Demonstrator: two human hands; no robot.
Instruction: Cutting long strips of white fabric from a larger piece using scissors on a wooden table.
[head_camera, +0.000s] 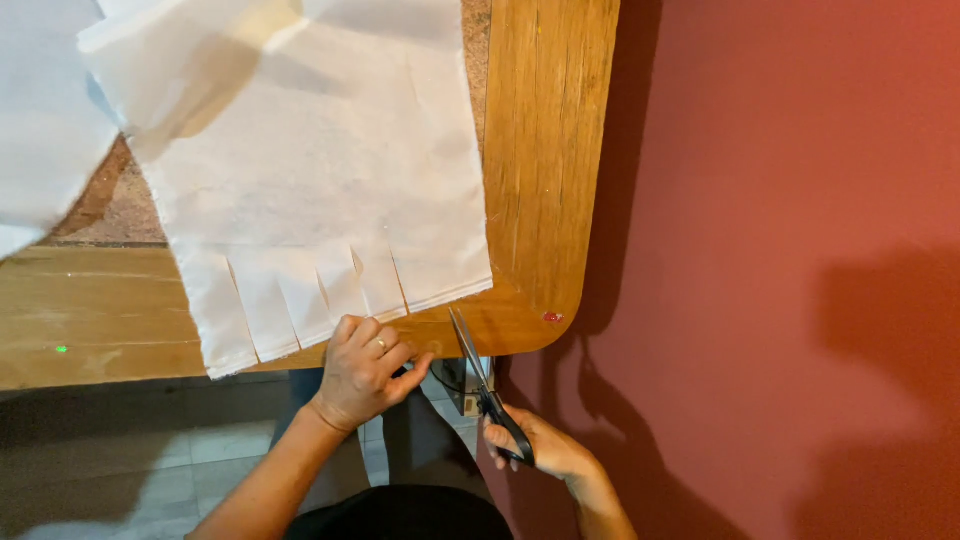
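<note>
looks like four or five slits are cut along the white fabric edge just above the left hand, which pins a strip to the surface with curled fingers, while the right hand grips the scissors by the uncut corner stretch.

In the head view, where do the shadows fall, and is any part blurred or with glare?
Head view: a strong dark shadow falls on the red wall at right, beside the wooden table; a softer one crosses the white cloth at top; the left hand, right hand and scissors look sharp; no clear glare.
</note>
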